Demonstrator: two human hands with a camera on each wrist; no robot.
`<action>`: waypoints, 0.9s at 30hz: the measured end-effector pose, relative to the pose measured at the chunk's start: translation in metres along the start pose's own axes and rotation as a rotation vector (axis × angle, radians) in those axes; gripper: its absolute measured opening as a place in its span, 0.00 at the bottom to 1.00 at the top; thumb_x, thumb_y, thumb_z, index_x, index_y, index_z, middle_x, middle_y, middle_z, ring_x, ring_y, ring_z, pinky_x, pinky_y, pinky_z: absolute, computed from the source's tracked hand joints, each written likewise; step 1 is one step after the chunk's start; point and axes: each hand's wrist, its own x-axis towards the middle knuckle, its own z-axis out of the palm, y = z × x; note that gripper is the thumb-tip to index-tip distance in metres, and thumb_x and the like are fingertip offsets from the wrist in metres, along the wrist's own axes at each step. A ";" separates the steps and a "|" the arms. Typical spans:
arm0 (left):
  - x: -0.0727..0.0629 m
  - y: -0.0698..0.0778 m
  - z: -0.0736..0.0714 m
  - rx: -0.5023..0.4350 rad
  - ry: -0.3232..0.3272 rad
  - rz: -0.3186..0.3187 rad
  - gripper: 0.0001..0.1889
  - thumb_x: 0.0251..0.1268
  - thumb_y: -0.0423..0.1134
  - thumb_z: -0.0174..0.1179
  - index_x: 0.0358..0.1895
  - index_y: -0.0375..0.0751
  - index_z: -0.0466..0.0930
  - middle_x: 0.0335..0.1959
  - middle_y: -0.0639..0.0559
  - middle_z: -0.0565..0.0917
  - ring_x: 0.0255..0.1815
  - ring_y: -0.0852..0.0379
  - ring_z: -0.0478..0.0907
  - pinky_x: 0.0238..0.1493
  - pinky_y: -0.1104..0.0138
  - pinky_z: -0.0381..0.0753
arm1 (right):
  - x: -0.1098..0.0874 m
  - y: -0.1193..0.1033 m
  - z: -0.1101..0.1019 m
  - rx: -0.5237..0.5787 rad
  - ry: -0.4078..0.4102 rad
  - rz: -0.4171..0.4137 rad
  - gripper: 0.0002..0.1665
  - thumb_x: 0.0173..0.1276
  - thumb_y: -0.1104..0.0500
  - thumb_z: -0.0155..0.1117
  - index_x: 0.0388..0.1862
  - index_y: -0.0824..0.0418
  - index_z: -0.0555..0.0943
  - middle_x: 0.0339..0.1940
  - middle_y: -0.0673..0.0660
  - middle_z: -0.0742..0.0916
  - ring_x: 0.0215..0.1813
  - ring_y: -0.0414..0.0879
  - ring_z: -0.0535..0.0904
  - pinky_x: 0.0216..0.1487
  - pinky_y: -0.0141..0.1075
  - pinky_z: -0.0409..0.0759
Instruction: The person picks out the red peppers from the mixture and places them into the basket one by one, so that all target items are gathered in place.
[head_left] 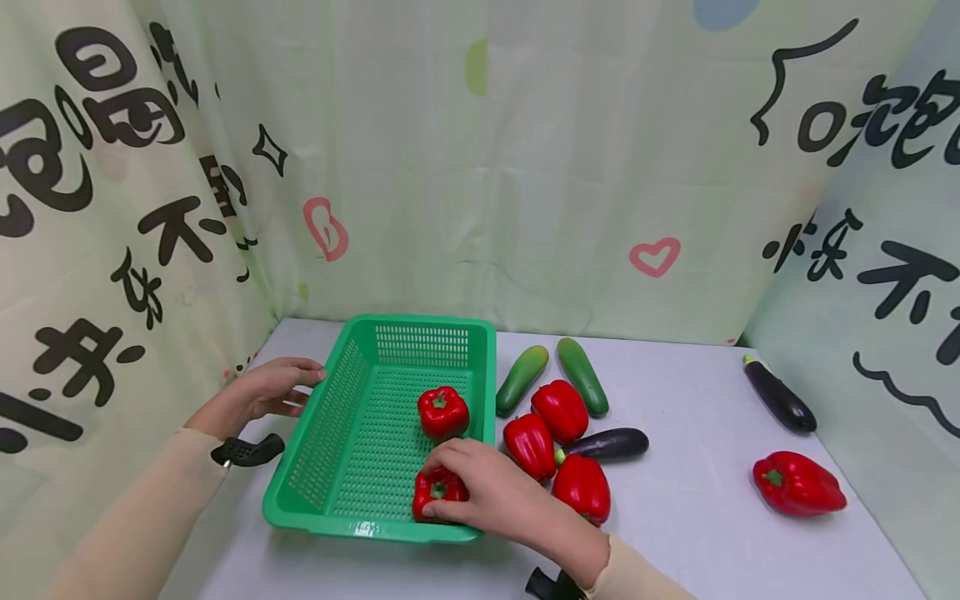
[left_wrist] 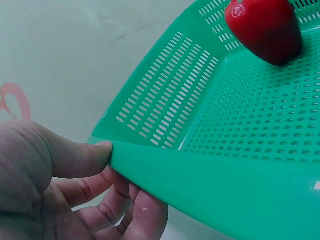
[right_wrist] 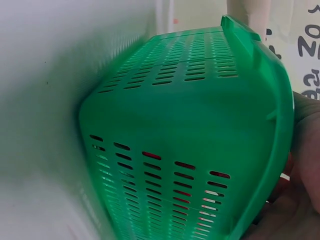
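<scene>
A green plastic basket (head_left: 348, 450) with slotted walls stands on the table. At its left rim is my left hand (head_left: 277, 387); in the left wrist view the thumb (left_wrist: 82, 159) lies on the rim with the other fingers curled beneath. My right hand (head_left: 495, 492) reaches over the near right corner and grips a red bell pepper (head_left: 440, 483) inside, partly covered by the fingers. Farther back in the basket sits another red bell pepper (head_left: 442, 411). In the right wrist view, the basket wall (right_wrist: 175, 115) hides most of what that hand holds.
Right of the basket lie two green cucumbers (head_left: 522, 379), several red bell peppers (head_left: 561, 410) and an eggplant (head_left: 611, 444). Near the table's right edge are another eggplant (head_left: 780, 396) and a red bell pepper (head_left: 798, 483). A printed curtain (head_left: 465, 208) surrounds the white table (head_left: 690, 533).
</scene>
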 end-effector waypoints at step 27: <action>0.000 0.000 -0.002 0.014 -0.006 -0.002 0.22 0.85 0.43 0.46 0.68 0.28 0.66 0.42 0.51 0.82 0.42 0.54 0.82 0.43 0.62 0.83 | -0.012 -0.002 -0.015 -0.096 0.096 -0.038 0.22 0.65 0.45 0.76 0.56 0.48 0.85 0.57 0.44 0.85 0.59 0.41 0.79 0.53 0.33 0.84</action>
